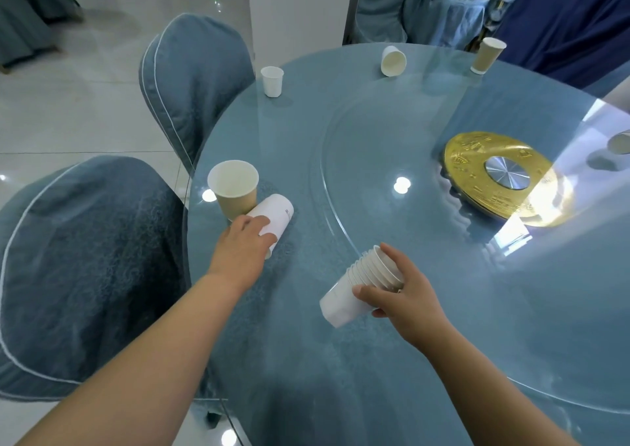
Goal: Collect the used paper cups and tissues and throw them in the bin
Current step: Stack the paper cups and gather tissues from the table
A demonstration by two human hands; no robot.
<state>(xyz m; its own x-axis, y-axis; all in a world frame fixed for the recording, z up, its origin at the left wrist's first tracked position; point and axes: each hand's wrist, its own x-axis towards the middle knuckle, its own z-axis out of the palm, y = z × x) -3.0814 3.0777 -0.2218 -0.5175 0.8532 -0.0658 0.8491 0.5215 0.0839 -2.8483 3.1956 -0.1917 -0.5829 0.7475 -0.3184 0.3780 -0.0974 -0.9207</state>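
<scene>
A round glass table (375, 360) over blue cloth filled most of the view, with a glass turntable (426, 132) on it around a gold hub (477, 173), and two covered chairs (85, 275) stood along its left edge. The person's right hand (405, 295) held a stack (361, 285) of nested white cups on its side just above the glass, thumb pressed to the near wall and fingers curled over the rims. The left hand (245, 244) lay over a fallen white cup (272, 217), fingers wrapped round its open end; whether the cup had left the table could not be told. That cup touched an upright brown cup (235, 190) standing near the table's left edge. Farther off stood a small white cup (272, 81), a tipped white cup (393, 61), another brown cup (486, 55) at the far rim and a partly hidden cup (618, 142) at the right. No tissues or bin showed. The cups looked light, thin-walled and easily crushed, so a gentle hold round the wall near the stiffer rolled rim seemed best, and the stack, probably smooth outside, could slide apart if tilted mouth-down.
</scene>
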